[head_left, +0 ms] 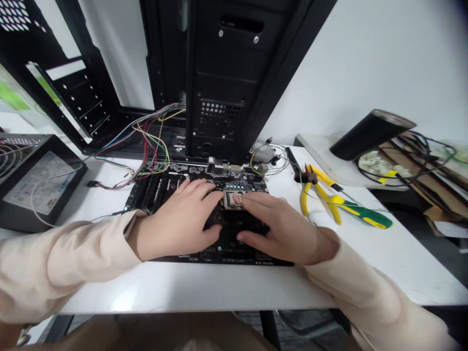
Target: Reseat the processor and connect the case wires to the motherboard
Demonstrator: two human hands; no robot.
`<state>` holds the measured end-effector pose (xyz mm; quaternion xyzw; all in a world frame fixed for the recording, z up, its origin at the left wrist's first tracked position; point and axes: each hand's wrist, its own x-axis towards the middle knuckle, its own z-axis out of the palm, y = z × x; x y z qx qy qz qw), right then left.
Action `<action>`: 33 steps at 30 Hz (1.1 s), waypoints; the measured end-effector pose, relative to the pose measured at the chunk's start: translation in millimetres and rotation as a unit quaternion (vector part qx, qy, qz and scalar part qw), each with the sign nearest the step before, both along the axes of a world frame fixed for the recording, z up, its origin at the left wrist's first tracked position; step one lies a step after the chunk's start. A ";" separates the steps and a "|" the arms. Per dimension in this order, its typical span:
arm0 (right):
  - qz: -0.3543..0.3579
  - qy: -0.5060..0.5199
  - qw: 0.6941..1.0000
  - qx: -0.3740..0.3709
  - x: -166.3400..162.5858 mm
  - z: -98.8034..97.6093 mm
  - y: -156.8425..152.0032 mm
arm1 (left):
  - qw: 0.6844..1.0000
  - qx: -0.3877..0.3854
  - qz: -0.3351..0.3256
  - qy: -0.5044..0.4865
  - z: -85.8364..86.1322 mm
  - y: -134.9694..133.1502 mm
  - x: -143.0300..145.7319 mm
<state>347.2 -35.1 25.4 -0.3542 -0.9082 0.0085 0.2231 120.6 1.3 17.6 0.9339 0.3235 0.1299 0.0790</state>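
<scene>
A black motherboard [157,187] lies flat on the white table [204,287]. My left hand [179,219] rests on it with fingers stretched toward the metal processor socket [230,199] at the board's middle. My right hand [281,224] lies on the board's right half, its fingers laid flat and its fingertips touching the socket's right edge. Neither hand grips anything.
An open black computer case [226,73] stands behind the board, with coloured wires [153,141] trailing onto it. A power supply [32,180] sits at the left. Yellow pliers [314,192], a green-handled screwdriver [361,214] and a cooler fan [265,153] lie at the right, beside a black cylinder [369,134].
</scene>
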 end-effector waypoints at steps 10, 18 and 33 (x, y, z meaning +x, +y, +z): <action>-0.088 0.077 0.992 0.037 -6.3 6.2 -8.6 | 1.000 0.009 0.007 -0.006 -0.8 -0.4 -1.2; -0.050 -0.024 0.996 0.067 -17.1 1.4 -11.6 | 0.999 0.035 0.024 0.004 -1.6 -3.0 1.9; 0.036 -0.215 0.974 0.054 -26.0 7.3 -4.5 | 0.999 0.020 0.039 -0.002 2.9 -5.3 4.6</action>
